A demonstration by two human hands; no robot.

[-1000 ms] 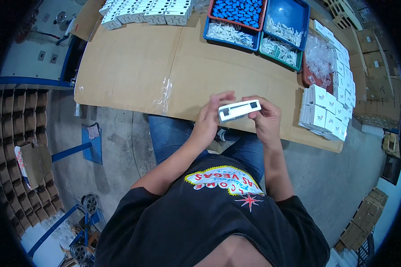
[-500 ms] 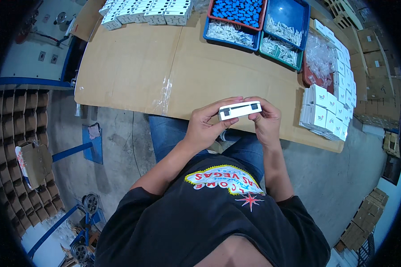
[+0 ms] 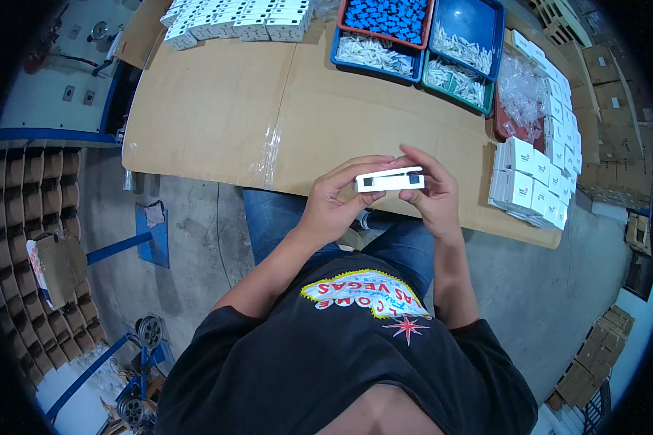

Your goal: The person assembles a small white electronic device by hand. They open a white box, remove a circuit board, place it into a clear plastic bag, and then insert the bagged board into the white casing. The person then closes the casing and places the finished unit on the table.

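Just above the near edge of the table I hold a small white box (image 3: 389,183), its narrow side facing up with dark openings near both ends. A thin wedge-shaped gap runs along this side. My left hand (image 3: 331,201) is closed around the left end, thumb on the near side and fingers along the far side. At the right end, my right hand (image 3: 437,199) pinches the box, thumb near the corner and its upper fingers raised behind. What lies inside the box cannot be made out.
The cardboard-covered table (image 3: 203,123) bears rows of white boxes (image 3: 283,27) at far left. Farther right stand a red tray of blue pieces (image 3: 384,18), blue trays (image 3: 377,71) and a green tray (image 3: 479,105) of white pieces. Stacked white boxes (image 3: 533,181) line the right edge beside plastic bags (image 3: 519,94).
The white box has turned from tilted up at its right end to nearly level. My right hand's fingers have lifted and spread somewhat. My left hand has barely moved.
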